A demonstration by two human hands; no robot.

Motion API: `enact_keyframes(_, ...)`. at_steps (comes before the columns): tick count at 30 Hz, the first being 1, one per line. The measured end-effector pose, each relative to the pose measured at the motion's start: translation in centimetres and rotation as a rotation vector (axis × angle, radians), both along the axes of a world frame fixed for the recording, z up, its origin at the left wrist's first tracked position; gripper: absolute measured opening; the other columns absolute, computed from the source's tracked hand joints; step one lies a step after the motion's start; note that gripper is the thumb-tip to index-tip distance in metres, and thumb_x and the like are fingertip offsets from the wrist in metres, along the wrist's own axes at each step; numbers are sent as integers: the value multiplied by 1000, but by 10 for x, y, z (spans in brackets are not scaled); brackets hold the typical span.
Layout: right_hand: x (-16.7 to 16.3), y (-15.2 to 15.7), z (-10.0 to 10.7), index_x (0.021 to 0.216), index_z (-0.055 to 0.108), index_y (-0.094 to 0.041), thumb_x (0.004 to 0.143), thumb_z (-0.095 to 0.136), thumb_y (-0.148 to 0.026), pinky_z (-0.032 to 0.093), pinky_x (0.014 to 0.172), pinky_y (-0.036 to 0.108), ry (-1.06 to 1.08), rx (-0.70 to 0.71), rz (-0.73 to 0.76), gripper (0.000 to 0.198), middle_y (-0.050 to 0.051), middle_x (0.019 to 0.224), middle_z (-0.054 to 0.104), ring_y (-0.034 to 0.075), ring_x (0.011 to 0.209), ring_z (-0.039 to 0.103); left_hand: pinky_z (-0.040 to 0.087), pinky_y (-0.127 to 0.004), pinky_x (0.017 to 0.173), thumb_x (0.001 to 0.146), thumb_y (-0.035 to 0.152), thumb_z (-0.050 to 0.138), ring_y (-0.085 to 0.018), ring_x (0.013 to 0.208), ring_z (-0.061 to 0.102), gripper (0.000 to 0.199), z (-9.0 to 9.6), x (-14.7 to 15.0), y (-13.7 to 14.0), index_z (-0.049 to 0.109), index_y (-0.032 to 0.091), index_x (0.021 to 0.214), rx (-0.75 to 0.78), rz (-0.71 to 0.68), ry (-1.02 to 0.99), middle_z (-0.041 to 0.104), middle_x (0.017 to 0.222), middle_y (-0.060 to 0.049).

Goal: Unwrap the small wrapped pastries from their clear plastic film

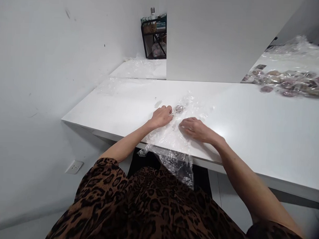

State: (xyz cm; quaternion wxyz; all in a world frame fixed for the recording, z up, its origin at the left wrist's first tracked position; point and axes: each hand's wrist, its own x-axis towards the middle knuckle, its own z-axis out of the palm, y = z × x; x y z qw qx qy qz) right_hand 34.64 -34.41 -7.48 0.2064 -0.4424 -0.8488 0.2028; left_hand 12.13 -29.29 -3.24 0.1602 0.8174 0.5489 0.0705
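clear film (171, 140) — seemingly under right hand (193, 128)

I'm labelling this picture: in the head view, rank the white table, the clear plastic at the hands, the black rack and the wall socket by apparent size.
1. White table
2. Clear plastic
3. Black rack, partly hidden
4. Wall socket

Making out only small dark characters on the brown box (149, 27) in the black rack (144, 43) — possibly reading "US", too blurred for certainty. Also catching faint print on the blue-and-white box (160, 26) beside it — blurring beyond reading.
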Motion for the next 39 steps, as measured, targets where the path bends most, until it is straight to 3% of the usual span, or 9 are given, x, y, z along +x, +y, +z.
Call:
enact_keyframes(6,-3,-35,-11,123,69,-21,105,35,-26,51,97,58,-113,118,-3,39,16,137,66,37,124,59,46,-30,75,94,23,57,-20,85,62,12,6,-21,15,56,20,82,-46,125,-304,70,94,-7)
enact_keyframes(13,-6,-51,-20,124,69,-21,108,34,-28,50,100,56,-87,193,-73,39,15,135,67,35,123,61,47,-29,65,96,25,58,-18,68,64,13,-7,-56,33,55,17,86,-367,473,-678,65,82,-8)
enact_keyframes(16,-7,-53,-24,124,69,-23,109,34,-31,50,100,56,-70,217,-84,40,15,134,68,35,124,60,52,-36,86,103,44,50,-24,98,67,28,-2,-60,28,60,18,102,-102,436,-564,67,110,-15)
enact_keyframes(19,-7,-54,-26,125,70,-23,109,34,-31,49,101,57,-46,221,-90,40,15,135,68,35,125,60,41,-47,112,98,61,54,-33,130,53,51,7,-52,18,61,18,124,155,236,-233,57,140,-18)
enact_keyframes(22,-7,-54,-25,125,70,-21,109,34,-30,49,102,58,-31,215,-97,41,17,135,68,36,125,59,38,-52,114,91,63,62,-39,134,49,64,11,-41,12,58,17,135,118,84,44,54,144,-20)
enact_keyframes(26,-2,-58,-27,121,71,-20,108,37,-32,50,101,58,20,197,-92,38,18,131,69,35,122,61,46,-45,103,98,41,53,-33,117,62,33,5,-38,17,64,18,120,53,91,97,63,130,-17)
enact_keyframes(31,27,-68,-35,132,67,-21,103,46,-44,51,102,63,116,247,-403,42,20,142,62,40,133,55,50,-36,89,98,25,52,-24,97,67,12,-2,-52,34,58,20,88,71,261,-257,70,113,-11)
enact_keyframes(35,47,-76,-37,124,69,-24,101,46,-53,52,100,60,123,208,-524,44,18,128,69,39,124,61,47,-28,64,97,28,58,-14,62,65,13,5,-61,46,50,21,90,-214,464,-800,71,89,-5)
enact_keyframes(39,45,-78,-35,117,69,-23,101,42,-58,50,100,62,104,165,-525,47,18,123,72,40,120,63,40,-24,55,99,28,56,-12,52,61,13,28,-58,50,46,20,95,-285,548,-1031,69,76,-3)
